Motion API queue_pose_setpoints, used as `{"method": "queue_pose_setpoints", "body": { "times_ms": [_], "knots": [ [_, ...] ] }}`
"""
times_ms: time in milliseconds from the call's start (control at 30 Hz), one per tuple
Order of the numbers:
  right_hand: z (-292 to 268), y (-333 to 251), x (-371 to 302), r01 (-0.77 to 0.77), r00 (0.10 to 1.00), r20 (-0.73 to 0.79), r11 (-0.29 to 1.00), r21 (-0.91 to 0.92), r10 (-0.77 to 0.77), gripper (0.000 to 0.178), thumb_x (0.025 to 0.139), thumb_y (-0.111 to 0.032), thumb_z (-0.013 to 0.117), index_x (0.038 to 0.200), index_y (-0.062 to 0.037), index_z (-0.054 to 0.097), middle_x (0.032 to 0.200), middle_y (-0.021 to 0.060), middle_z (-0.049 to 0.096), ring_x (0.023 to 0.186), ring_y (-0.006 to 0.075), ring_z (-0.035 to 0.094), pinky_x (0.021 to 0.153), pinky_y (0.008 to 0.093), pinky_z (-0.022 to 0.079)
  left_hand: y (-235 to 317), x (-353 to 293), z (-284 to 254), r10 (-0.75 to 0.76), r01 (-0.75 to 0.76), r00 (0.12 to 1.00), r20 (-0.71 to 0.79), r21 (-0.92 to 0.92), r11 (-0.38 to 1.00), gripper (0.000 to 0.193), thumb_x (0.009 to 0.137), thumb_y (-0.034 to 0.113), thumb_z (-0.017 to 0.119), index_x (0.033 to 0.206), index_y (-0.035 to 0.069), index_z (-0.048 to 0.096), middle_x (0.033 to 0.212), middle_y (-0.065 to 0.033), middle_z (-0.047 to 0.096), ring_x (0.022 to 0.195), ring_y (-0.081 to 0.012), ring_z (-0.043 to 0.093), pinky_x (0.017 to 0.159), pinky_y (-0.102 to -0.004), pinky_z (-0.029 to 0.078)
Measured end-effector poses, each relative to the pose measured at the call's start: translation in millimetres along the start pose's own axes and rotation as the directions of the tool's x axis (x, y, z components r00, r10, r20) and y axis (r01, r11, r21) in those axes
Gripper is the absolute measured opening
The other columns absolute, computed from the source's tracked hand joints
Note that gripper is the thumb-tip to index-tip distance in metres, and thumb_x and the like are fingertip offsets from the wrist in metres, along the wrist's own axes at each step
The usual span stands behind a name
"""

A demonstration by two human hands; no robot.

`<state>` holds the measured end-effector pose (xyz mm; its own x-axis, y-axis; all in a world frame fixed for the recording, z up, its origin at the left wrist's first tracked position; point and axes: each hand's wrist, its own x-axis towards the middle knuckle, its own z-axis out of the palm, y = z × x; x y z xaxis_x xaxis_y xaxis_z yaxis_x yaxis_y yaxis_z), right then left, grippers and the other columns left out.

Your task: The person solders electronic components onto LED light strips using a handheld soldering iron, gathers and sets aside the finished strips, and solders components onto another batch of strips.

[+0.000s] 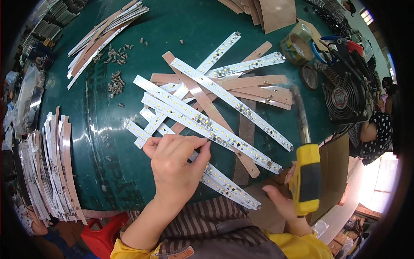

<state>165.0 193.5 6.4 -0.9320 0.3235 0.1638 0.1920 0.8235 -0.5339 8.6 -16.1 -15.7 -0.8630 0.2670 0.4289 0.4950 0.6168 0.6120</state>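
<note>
My left hand (174,162) is closed, its thumb and forefinger pinched together over the pile of LED strips; whatever lies between the fingertips is too small to make out. Right by those fingertips runs a white LED strip (181,106) with small yellow chips and dark components. At the table's near right edge my right hand (286,207) grips a yellow-and-black soldering gun (307,179), whose metal barrel points away from me. The gun hides part of the fingers. Crossing strips lie about, some showing bare tan backs, such as this face-down strip (207,101).
Small metal connectors (115,84) lie loose on the green table (108,159). Strip bundles sit at far left (103,36) and near left (51,168). At right stand a fan (343,97), a tape roll (297,48) and a small round dish (308,77). Other people are at the edges.
</note>
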Motion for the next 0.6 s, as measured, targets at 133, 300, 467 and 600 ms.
{"method": "queue_pose_setpoints", "body": {
  "times_ms": [133,300,467,600],
  "knots": [
    [11.6,-25.7,10.5,0.020,0.989,-0.149,0.963,0.270,0.022,0.057,0.066,-0.015,0.092,0.109,0.0005,0.058,0.096,0.0110,0.060,0.077,0.0241,0.061,0.069,0.0307,0.049,1.1,1.2,-4.1,-0.002,0.002,0.999,0.036,-0.001,1.000,0.019,0.070,0.008,0.082,0.085,0.012,0.072,0.073,0.0033,0.066,0.073,-0.0155,0.060,0.081,-0.0358,0.033],
    [26.3,-22.2,6.1,0.174,0.963,-0.226,0.977,0.122,-0.144,0.056,0.065,-0.014,0.089,0.109,0.0003,0.058,0.094,0.0148,0.062,0.082,0.0258,0.063,0.071,0.0325,0.051,5.8,8.5,-16.5,0.021,-0.024,0.995,0.094,0.032,0.999,0.024,0.068,0.002,0.080,0.089,0.011,0.073,0.080,0.0007,0.067,0.077,-0.0174,0.061,0.081,-0.0349,0.036],
    [28.0,-26.1,3.7,0.110,0.988,-0.130,0.973,0.204,-0.085,0.050,0.070,-0.007,0.085,0.111,-0.0008,0.057,0.096,0.0105,0.063,0.085,0.0223,0.062,0.077,0.0309,0.047,-5.2,21.2,-21.8,0.154,-0.166,0.977,0.148,0.071,0.984,0.031,0.068,-0.004,0.073,0.096,0.010,0.071,0.091,-0.0012,0.064,0.089,-0.0214,0.059,0.082,-0.0372,0.037],
    [30.6,-27.8,4.5,0.171,0.972,-0.186,0.976,0.137,-0.144,0.048,0.072,-0.005,0.083,0.111,-0.0001,0.057,0.096,0.0127,0.063,0.086,0.0248,0.062,0.077,0.0327,0.048,-10.8,35.7,-28.2,0.261,-0.303,0.928,0.267,0.129,0.944,0.032,0.069,-0.003,0.073,0.097,0.011,0.071,0.094,-0.0009,0.063,0.094,-0.0224,0.057,0.084,-0.0389,0.037]
  ]
}}
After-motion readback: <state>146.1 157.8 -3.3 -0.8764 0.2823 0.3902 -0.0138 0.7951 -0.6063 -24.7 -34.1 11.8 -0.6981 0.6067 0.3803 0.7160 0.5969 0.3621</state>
